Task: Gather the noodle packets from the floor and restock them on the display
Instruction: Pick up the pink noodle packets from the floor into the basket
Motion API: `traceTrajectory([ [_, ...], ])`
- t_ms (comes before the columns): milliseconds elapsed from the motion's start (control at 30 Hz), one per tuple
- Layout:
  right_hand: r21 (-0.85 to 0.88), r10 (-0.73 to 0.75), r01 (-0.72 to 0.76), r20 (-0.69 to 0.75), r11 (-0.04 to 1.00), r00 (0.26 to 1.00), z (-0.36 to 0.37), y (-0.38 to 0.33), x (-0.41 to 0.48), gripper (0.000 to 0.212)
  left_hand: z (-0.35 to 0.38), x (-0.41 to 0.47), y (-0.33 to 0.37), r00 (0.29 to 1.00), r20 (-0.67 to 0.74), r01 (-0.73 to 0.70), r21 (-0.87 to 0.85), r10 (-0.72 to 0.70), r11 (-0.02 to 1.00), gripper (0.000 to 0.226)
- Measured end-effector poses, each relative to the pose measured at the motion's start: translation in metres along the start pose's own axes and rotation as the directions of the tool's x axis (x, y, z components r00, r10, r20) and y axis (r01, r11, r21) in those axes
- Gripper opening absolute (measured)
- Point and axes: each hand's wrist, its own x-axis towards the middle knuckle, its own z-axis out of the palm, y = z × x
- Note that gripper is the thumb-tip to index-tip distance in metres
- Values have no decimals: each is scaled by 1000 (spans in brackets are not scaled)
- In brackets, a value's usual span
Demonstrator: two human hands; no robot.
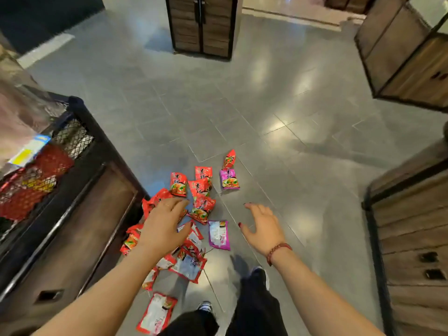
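Several red noodle packets point(179, 184) lie scattered on the grey tile floor beside the display. Two purple packets lie among them: one face up point(229, 179) farther off, one face down point(219, 235) nearer my feet. My left hand point(164, 224) hovers over the pile with fingers spread and holds nothing. My right hand point(263, 226) is also out over bare floor to the right of the purple packet, fingers relaxed and empty. The display point(72, 141) at the left is a dark-framed mesh bin holding red packets.
The display's wooden base point(72, 226) stands directly left of the pile. Wooden drawer units point(412, 238) line the right side, and a tall wooden cabinet point(201, 25) stands ahead. My feet point(259, 275) are just behind the packets. Grey floor stretches ahead.
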Motion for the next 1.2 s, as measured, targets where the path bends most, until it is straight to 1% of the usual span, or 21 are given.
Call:
traceTrajectory([
  [100, 1, -55, 55, 70, 998, 996, -12, 17, 61, 53, 14, 28, -1, 991, -21, 132, -22, -132, 991, 54],
  [200, 3, -129, 131, 198, 991, 972, -17, 38, 127, 53, 30, 53, 4, 949, -66, 304, -48, -307, 951, 52],
  [267, -11, -198, 210, 290, 978, 936, -21, 49, 169, 54, 43, 66, 11, 897, -72, 430, -76, -435, 899, 53],
  [300, -1, -235, 250, 340, 968, 910, -20, 57, 195, 54, 52, 76, 14, 856, -103, 499, -90, -506, 862, 53],
  [367, 9, -249, 267, 384, 964, 889, -23, 62, 223, 54, 58, 83, 23, 794, -142, 579, -126, -592, 806, 53],
  [467, 41, -278, 293, 458, 955, 844, -19, 71, 263, 54, 71, 97, 41, 664, -174, 705, -179, -728, 686, 53],
  [600, 57, -291, 304, 500, 951, 816, -3, 73, 301, 51, 92, 108, 48, 550, -193, 787, -205, -813, 581, 46],
  [667, 61, -274, 287, 530, 956, 802, 15, 76, 316, 48, 108, 111, 44, 508, -182, 816, -213, -842, 538, 46],
  [733, 80, -274, 278, 556, 957, 784, 38, 80, 326, 49, 127, 114, 38, 461, -161, 841, -235, -873, 487, 49],
  [833, 65, -252, 269, 604, 961, 756, 87, 93, 340, 48, 167, 117, 25, 398, -141, 855, -301, -906, 423, 53],
  [933, 27, -246, 297, 636, 954, 732, 148, 107, 351, 43, 222, 119, 10, 347, -119, 863, -347, -930, 366, 53],
  [1033, -4, -233, 324, 687, 946, 688, 219, 131, 358, 47, 292, 115, -1, 311, -105, 864, -383, -944, 327, 53],
  [1100, -14, -225, 335, 714, 942, 662, 271, 151, 360, 49, 344, 110, -7, 282, -54, 875, -395, -958, 280, 55],
  [1133, -24, -207, 326, 728, 945, 654, 296, 161, 361, 50, 371, 108, -10, 274, -21, 880, -399, -962, 259, 57],
  [1200, -49, -158, 287, 741, 957, 652, 341, 181, 363, 51, 423, 102, -17, 280, 34, 876, -418, -959, 241, 60],
])
